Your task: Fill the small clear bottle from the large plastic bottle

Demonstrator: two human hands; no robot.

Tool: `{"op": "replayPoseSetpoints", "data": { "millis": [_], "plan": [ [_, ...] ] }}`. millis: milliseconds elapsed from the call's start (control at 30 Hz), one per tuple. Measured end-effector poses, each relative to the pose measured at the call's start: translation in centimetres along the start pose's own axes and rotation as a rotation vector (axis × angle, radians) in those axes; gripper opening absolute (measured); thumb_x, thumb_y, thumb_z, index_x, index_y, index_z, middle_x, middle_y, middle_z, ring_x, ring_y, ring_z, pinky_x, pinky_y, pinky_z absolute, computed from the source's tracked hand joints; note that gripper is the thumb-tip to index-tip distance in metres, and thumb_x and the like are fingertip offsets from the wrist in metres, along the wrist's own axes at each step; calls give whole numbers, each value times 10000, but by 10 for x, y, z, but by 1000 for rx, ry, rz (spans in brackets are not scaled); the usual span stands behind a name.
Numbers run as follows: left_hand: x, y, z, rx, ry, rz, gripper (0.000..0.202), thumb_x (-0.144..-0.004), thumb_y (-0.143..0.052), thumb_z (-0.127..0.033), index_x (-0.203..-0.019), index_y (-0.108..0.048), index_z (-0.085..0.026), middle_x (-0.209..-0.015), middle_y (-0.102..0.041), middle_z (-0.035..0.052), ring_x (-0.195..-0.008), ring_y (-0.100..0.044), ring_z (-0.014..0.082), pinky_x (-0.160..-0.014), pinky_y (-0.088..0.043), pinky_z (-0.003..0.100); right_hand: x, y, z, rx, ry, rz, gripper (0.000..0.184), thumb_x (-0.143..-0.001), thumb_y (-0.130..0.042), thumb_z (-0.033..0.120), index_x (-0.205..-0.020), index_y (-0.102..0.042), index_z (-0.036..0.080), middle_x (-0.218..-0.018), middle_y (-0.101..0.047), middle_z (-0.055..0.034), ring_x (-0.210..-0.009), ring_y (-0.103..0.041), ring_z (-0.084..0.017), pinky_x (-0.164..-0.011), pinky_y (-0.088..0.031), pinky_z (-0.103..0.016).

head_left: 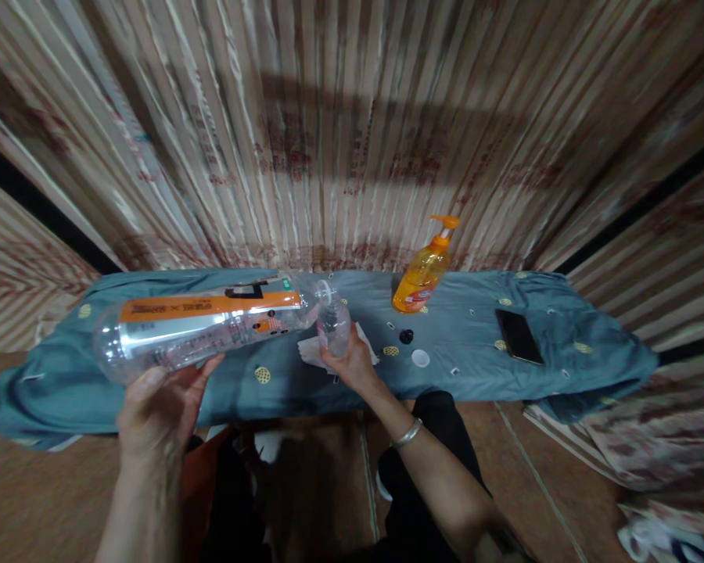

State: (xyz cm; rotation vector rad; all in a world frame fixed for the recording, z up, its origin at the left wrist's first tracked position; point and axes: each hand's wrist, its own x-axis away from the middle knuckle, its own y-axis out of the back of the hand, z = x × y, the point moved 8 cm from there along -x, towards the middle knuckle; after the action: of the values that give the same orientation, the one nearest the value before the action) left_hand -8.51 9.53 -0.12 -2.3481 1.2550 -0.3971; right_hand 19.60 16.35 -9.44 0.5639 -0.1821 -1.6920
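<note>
My left hand is closed under the base half of a large clear plastic bottle with an orange and silver label. This bottle is tilted nearly level, its neck pointing right. Its mouth meets the top of a small clear plastic bottle; whether they touch I cannot tell. Around the lower part of the small upright bottle, my right hand is wrapped. Beneath that hand a white tissue lies on the cloth. Liquid inside either bottle is hard to make out.
An orange pump bottle stands at the back, right of my hands. A small black cap and a white round lid lie before it. Farther right rests a black phone. Grey-green patterned cloth covers the narrow table; a striped curtain hangs behind.
</note>
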Motion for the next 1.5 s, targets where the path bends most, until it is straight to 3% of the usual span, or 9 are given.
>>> {"op": "replayPoseSetpoints", "data": {
  "millis": [233,400,500,700,900,1067,1233,1500],
  "plan": [
    [1,0,2,-39,24,-2,376,-416,-780,-320,-788,-725,-321,-785,-779,-76,-812,-710,203,-787,-643,325,0,0,-2,-16,-7,6,674,-762,-737,326,-1383,-554,140,-1072,-761,-111,-944,-755,-293,-867,-631,-443],
    [0,0,2,-84,22,4,410,-439,-754,-344,-848,-737,-344,-852,-791,-50,-998,-714,258,-1073,-529,446,0,-1,-3,5,-14,31,710,-767,-729,353,-1420,-528,158,-1092,-757,-101,-943,-753,-299,-873,-631,-468],
    [0,0,1,-96,11,24,408,-463,-767,-374,-869,-742,-340,-882,-792,-22,-1111,-690,292,-1150,-450,498,0,0,-2,13,-21,37,719,-765,-734,348,-1430,-523,177,-1098,-756,-84,-969,-756,-287,-888,-625,-429],
    [-1,1,3,-84,25,-5,442,-425,-769,-359,-865,-744,-323,-865,-788,-7,-1151,-674,302,-1066,-522,441,0,1,-2,28,-43,35,698,-756,-741,333,-1405,-539,176,-1074,-760,-80,-969,-760,-291,-897,-624,-432],
    [-1,-4,0,-26,-12,42,626,-450,-785,-310,-1068,-733,-396,-917,-792,-30,-1060,-714,262,-874,-606,368,-1,1,-3,41,-19,33,666,-764,-734,337,-1384,-551,177,-1056,-757,-92,-933,-756,-324,-840,-642,-495],
    [-3,-4,-1,-1,-9,46,713,-439,-795,-286,-1136,-715,-411,-934,-794,-40,-999,-729,250,-785,-625,334,-1,-1,-4,12,-15,49,701,-764,-731,343,-1408,-530,155,-1076,-743,-96,-966,-751,-323,-898,-635,-516],
    [-5,0,1,-12,5,13,654,-397,-790,-320,-1050,-746,-318,-965,-801,-4,-958,-723,247,-740,-633,309,-1,-1,-5,5,-22,45,686,-760,-734,353,-1390,-539,162,-1059,-741,-88,-954,-752,-316,-895,-638,-510],
    [-5,-3,0,-19,-8,33,571,-426,-788,-313,-995,-750,-330,-934,-796,-20,-866,-715,216,-736,-626,303,-1,0,-3,-21,-25,40,676,-758,-736,347,-1380,-546,163,-1053,-750,-87,-944,-760,-313,-873,-643,-478]
  ]
}}
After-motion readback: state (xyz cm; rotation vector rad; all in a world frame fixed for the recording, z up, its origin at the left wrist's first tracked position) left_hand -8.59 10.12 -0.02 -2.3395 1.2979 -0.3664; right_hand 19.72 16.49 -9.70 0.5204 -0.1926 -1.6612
